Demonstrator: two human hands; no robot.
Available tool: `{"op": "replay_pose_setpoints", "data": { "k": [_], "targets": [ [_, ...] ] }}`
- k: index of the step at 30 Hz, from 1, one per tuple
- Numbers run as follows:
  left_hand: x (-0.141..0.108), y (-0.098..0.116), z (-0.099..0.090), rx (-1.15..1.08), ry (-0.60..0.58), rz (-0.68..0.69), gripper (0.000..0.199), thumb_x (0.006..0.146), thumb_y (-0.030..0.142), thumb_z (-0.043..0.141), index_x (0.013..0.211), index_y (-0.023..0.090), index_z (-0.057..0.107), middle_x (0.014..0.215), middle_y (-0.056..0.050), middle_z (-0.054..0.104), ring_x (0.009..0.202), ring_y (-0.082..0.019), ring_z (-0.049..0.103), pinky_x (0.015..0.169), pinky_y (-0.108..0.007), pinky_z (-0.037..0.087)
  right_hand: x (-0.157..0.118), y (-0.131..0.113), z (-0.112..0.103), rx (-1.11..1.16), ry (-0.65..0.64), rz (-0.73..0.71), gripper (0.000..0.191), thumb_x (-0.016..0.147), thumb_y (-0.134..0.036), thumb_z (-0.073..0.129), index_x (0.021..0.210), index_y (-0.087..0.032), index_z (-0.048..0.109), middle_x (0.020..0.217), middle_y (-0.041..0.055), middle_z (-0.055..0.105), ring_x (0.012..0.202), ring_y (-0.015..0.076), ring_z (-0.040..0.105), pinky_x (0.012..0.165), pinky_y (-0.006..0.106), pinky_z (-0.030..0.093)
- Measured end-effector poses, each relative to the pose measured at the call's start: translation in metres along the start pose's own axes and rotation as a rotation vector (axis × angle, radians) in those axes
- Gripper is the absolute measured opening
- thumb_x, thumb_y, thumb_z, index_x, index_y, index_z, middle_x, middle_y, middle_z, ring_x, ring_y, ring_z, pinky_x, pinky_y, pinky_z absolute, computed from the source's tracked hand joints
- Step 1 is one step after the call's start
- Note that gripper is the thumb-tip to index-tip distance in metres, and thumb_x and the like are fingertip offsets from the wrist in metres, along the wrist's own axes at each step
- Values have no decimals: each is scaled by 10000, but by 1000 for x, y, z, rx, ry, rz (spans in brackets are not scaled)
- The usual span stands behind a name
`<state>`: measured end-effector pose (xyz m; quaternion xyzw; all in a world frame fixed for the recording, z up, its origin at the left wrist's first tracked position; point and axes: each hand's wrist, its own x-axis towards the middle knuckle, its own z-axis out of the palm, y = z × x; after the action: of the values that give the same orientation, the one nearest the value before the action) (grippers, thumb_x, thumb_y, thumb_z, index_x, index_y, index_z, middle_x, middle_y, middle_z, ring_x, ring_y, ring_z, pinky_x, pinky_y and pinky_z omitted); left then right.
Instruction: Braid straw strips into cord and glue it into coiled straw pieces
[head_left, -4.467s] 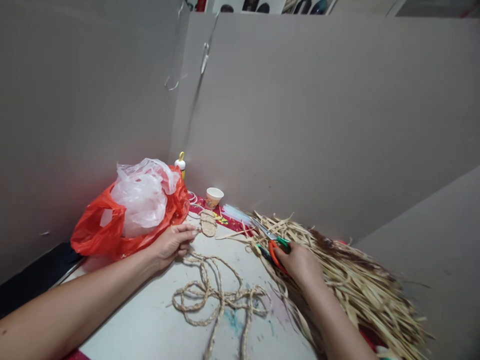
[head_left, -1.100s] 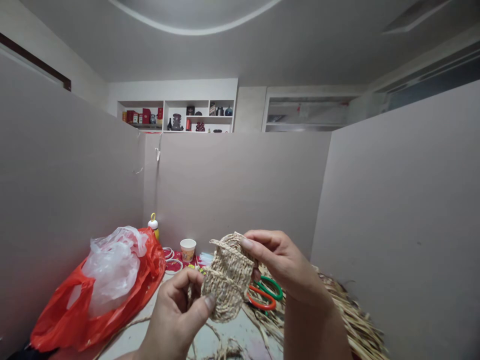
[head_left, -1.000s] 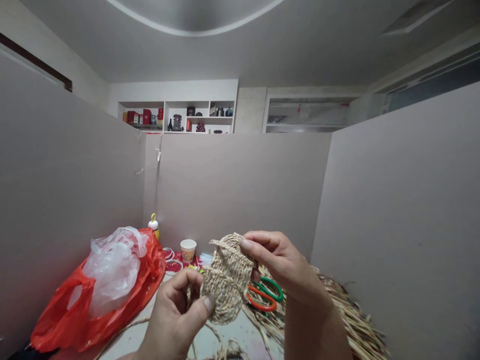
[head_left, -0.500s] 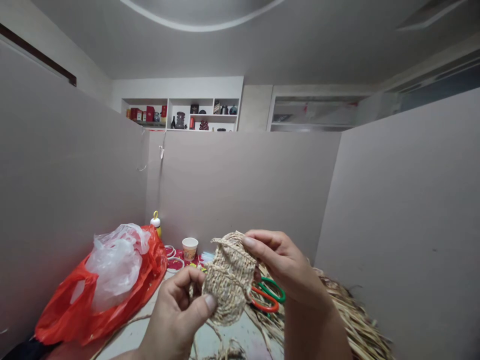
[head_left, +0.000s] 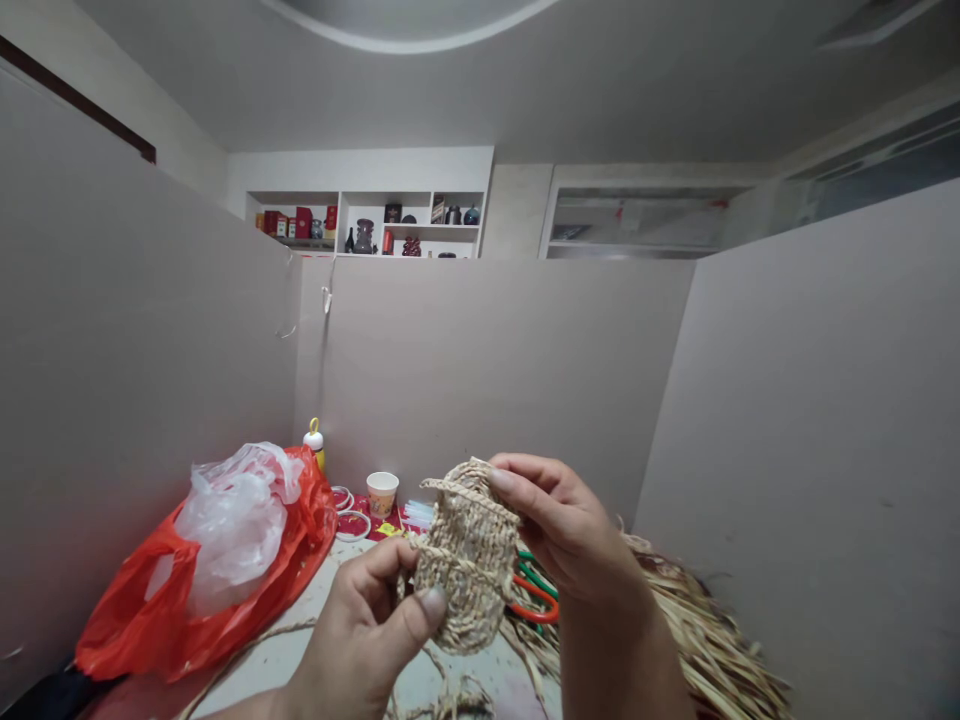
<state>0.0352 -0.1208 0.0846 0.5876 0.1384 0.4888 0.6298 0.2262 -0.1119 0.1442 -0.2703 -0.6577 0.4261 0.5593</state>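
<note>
Between my hands, above the table, is a small piece woven from twisted straw cord (head_left: 474,545), oval, with raised cords running across it. My left hand (head_left: 379,620) pinches its lower left edge, thumb on the front face. With thumb and fingers my right hand (head_left: 559,515) grips the upper right edge. Behind the piece, partly covered, show scissors with orange handles (head_left: 536,600) and a green-handled pair (head_left: 534,570). A length of straw cord (head_left: 277,632) trails over the table to the left, and more lies below the piece.
A red plastic bag (head_left: 142,625) with a clear bag (head_left: 236,530) lies at left. Behind stand a paper cup (head_left: 382,494), white rings (head_left: 352,525) and a yellow-white bottle (head_left: 314,440). Loose straw (head_left: 712,635) is heaped at right. Grey partitions (head_left: 480,370) enclose the table.
The woven piece has shifted slightly right and turned a little in my hands, both still gripping it. It now covers more of the scissor handles. The camera view has moved slightly.
</note>
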Motion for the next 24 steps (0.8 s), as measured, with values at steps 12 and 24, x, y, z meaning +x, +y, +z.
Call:
{"op": "replay_pose_setpoints", "data": {
  "k": [12,24],
  "targets": [
    [2,-2,-1,70,8,25,251,783,381,686,867,147,648,766,-37,579,731,-130,505,717,-248,435,3,7,-3,-35,-20,-35,333,900,-406,575,674,-167,626,535,-26,519,445,61,475,442,180,413],
    [7,5,-3,89,57,108,227,807,364,662,904,160,645,860,-62,648,826,-164,556,780,-271,445,-17,-17,9,-565,239,-408,344,810,-253,692,1143,-322,635,1117,51,613,721,107,587,553,208,526]
  ]
}}
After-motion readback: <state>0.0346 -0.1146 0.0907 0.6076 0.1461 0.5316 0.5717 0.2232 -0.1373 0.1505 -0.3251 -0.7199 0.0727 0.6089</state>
